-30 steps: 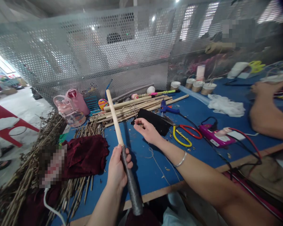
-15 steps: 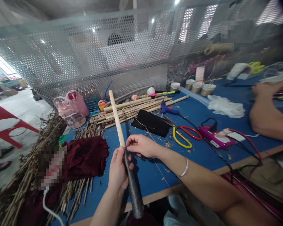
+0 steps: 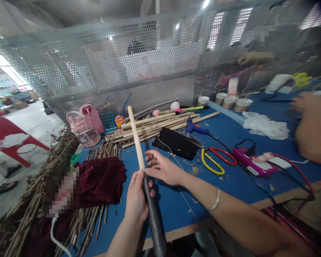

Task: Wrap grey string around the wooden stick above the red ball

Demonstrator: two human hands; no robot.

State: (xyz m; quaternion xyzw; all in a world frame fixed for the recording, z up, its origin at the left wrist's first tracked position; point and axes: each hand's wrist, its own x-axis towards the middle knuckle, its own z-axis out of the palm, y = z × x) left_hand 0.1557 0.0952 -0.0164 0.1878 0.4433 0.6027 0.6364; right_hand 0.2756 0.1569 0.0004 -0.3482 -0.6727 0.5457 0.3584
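My left hand (image 3: 138, 196) is closed around a pale wooden stick (image 3: 136, 134), at the point where a dark grey wrapping (image 3: 153, 217) begins on its lower part. The stick is tilted, its bare end pointing up and away and its thick wrapped end toward me. Beside the upper edge of the wrapping is my right hand (image 3: 164, 167), fingers spread apart and nothing visible in them. A thin string (image 3: 180, 191) runs across the blue table (image 3: 173, 214) beneath my right wrist. Beyond my right hand lie a black cloth piece (image 3: 175, 142) and scissors (image 3: 212, 160) with red and yellow handles.
Wooden sticks (image 3: 160, 123) and a blue glue gun (image 3: 195, 126) lie further back. Dry stalks and a maroon cloth (image 3: 101, 182) are at left, near a pink bottle (image 3: 92, 119). At right sit a magenta power strip (image 3: 253, 162), white plastic (image 3: 266, 125) and a co-worker's arm (image 3: 312, 128).
My right hand's fingers have gone from pinched at the wrapping's edge to spread apart. My left hand still grips the stick. The whole view has shifted slightly.
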